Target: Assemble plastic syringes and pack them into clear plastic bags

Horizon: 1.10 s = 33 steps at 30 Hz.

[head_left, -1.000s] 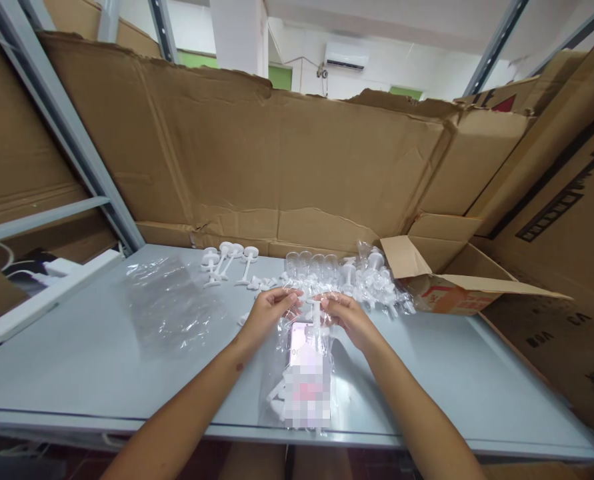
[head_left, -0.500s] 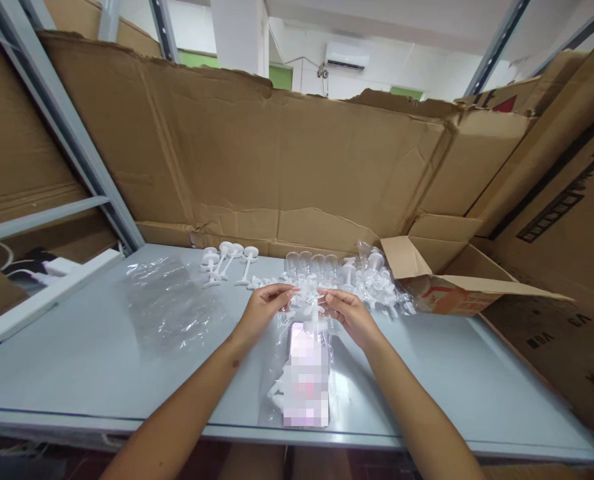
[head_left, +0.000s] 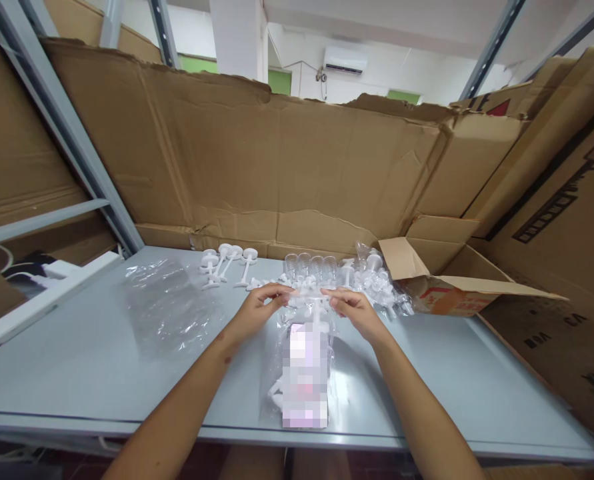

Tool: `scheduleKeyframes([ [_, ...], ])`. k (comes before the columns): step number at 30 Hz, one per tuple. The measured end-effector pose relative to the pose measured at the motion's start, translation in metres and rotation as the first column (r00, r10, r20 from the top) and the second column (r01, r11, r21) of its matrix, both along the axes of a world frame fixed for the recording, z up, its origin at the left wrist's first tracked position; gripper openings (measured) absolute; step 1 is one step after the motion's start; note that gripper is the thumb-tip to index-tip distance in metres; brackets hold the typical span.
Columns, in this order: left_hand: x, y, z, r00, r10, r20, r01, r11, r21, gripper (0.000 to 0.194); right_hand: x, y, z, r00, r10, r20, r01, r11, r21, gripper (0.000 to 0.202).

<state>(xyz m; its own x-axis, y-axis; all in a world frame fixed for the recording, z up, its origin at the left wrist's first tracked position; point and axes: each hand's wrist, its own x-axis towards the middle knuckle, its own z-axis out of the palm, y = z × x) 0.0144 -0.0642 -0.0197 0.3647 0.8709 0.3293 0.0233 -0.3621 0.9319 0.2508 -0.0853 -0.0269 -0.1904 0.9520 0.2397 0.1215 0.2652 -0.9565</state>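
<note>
My left hand (head_left: 271,300) and my right hand (head_left: 349,303) pinch opposite ends of the top edge of a clear plastic bag (head_left: 311,293). The bag hangs toward me over the grey table. White plastic parts show through it, among them a stem (head_left: 316,313) between my hands and pieces (head_left: 275,392) low on the left. A phone (head_left: 305,380) with a blurred screen lies at the bag's lower part; whether it is under or on the plastic I cannot tell. Behind my hands stand clear ribbed cups (head_left: 317,267) and small white parts.
An empty-looking clear bag (head_left: 169,307) lies flat on the left of the table (head_left: 91,360). White stands (head_left: 247,267) are at the back. Bagged parts (head_left: 379,283) and an open carton (head_left: 441,297) sit back right. A power strip (head_left: 51,293) runs along the left edge.
My hands have drawn slightly apart, and the bag's top edge is now stretched straight between them. The white part's round base over the phone no longer shows clearly.
</note>
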Motion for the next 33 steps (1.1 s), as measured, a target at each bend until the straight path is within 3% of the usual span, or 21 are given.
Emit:
scheduleKeyframes([
  [9,-0.005,-0.005,0.01,0.995,-0.093,-0.018,0.094,0.995,0.022,0.017,-0.003,-0.001,0.0,0.964,0.105,-0.245,-0.125,0.99,-0.066,0.018],
  [13,-0.008,-0.005,0.012,0.987,-0.158,-0.029,0.16,0.985,0.059,0.017,-0.002,-0.004,0.003,0.957,0.167,-0.238,-0.183,0.982,-0.047,0.012],
  [18,-0.01,-0.005,0.013,0.982,-0.184,-0.051,0.187,0.981,0.059,0.019,-0.001,-0.005,0.004,0.973,0.142,-0.18,-0.152,0.987,-0.043,0.012],
  [27,-0.01,0.002,0.006,0.99,-0.114,-0.08,0.122,0.987,0.102,0.02,0.0,-0.001,0.004,0.987,0.13,-0.097,-0.126,0.991,0.043,0.028],
  [33,-0.011,0.005,0.005,0.993,-0.029,-0.117,0.045,0.99,0.135,0.023,-0.003,-0.004,0.008,0.994,0.098,0.037,-0.101,0.992,0.08,0.014],
])
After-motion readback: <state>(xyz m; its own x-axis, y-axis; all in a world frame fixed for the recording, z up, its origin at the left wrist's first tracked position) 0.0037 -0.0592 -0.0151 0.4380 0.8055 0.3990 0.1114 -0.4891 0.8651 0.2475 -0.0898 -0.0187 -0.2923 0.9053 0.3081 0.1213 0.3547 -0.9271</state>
